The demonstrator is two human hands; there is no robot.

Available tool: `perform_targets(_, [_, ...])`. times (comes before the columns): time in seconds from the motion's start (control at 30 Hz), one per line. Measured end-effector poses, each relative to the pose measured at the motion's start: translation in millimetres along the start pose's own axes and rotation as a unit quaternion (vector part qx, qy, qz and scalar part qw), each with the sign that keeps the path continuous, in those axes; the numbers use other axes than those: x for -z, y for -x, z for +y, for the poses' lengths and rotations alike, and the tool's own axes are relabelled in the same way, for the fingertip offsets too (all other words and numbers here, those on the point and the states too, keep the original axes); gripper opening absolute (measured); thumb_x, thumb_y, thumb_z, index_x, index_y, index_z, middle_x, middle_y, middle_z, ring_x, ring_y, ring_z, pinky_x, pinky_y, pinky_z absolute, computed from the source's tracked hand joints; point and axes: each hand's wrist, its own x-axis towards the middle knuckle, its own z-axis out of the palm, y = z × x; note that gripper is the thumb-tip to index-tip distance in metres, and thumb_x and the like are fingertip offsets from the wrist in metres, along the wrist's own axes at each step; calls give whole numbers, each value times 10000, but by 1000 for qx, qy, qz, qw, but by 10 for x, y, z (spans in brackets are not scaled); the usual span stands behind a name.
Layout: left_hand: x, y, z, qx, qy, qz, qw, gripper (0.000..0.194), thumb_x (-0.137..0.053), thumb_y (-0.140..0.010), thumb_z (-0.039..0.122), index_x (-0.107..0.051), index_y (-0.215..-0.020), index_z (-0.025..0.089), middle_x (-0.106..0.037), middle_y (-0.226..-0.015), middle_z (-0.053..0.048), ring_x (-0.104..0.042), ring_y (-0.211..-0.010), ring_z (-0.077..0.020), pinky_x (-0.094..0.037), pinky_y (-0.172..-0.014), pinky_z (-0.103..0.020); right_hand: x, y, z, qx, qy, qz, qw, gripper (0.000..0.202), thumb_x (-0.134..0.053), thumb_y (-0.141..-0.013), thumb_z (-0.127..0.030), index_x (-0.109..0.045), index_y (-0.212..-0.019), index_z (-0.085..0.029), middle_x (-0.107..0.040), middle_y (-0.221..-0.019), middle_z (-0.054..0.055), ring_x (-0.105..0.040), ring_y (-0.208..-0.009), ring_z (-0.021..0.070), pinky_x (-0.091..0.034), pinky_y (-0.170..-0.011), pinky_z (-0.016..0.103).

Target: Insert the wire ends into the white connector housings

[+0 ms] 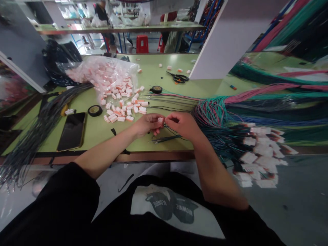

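Near the front edge of the green table, my left hand is closed on a small white and orange connector. My right hand is right beside it, its thumb and forefinger pinched at a thin dark wire that runs to the connector. Dark wires with bare metal ends lie just below my hands. To the left of my hands is a loose pile of white and orange connectors. Thin wires fan out from a green and pink bundle to the right.
A plastic bag of connectors, black tape rolls and a phone are at the left, with grey wires. Scissors lie behind my hands. Finished-looking white connectors hang at the right edge. A person is in the background.
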Motion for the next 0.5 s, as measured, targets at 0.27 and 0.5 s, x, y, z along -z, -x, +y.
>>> perform_targets(0.27, [-23,28,29,16,21,-7,1000,375,-755,-633,279,-580,-909,94,-583,-627,26,-529,-447,-44,-390,-412,-165,1,18,27,15,-3,6,1000,186,-499,-709,-269,-627,-633,-159,-558,-547,-11,-437,-541,96,-311,-541,229])
perform_targets(0.5, [-14,13,31,35,33,8,999,379,-766,-614,256,-560,-895,108,-580,-604,35,-528,-424,-57,-392,-400,-178,47,6,61,12,7,-1,1000,185,-498,-713,-265,-639,-657,-159,-604,-601,3,-474,-566,109,-341,-560,234])
